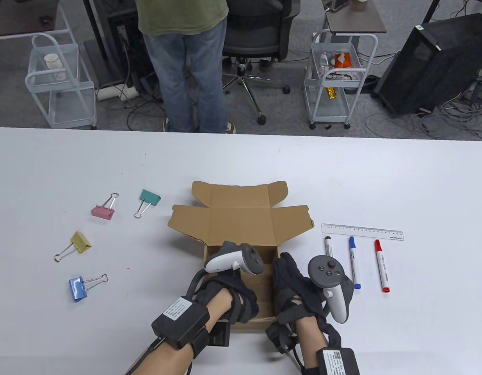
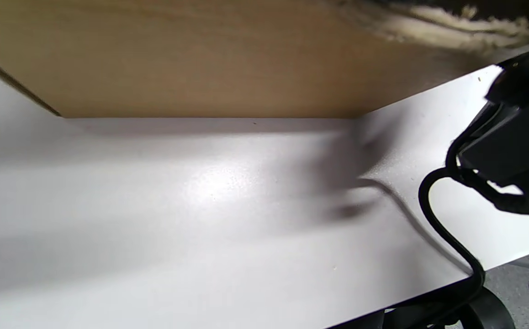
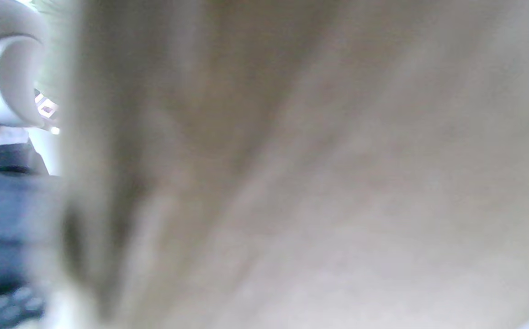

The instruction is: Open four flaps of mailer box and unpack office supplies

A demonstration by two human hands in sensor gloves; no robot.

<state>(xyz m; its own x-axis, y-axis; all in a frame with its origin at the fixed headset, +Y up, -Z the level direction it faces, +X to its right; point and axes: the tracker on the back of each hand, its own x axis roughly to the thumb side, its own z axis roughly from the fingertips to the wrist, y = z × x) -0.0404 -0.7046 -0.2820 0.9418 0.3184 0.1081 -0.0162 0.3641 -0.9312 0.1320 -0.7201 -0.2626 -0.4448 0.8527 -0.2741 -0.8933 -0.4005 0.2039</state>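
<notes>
Mailer box (image 1: 241, 230) sits at the table's (image 1: 241, 164) near-centre, lid and flaps folded back. Left hand (image 1: 229, 295) and right hand (image 1: 293, 291) both reach into the open tray, left at its left wall, right at its right. Finger grip: cannot tell, fingers hidden.

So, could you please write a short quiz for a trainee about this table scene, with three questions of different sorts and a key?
1. True or false: the yellow binder clip lies inside the mailer box.
2. How many markers lie right of the box, below the ruler?
3. Multiple choice: where are the left hand and the right hand?
A. on the binder clips
B. at the near end of the open box
C. on the ruler

Key: 1. False, it lies on the table, left of the box. 2. Three: black-capped marker, blue marker, red marker. 3. B.
</notes>
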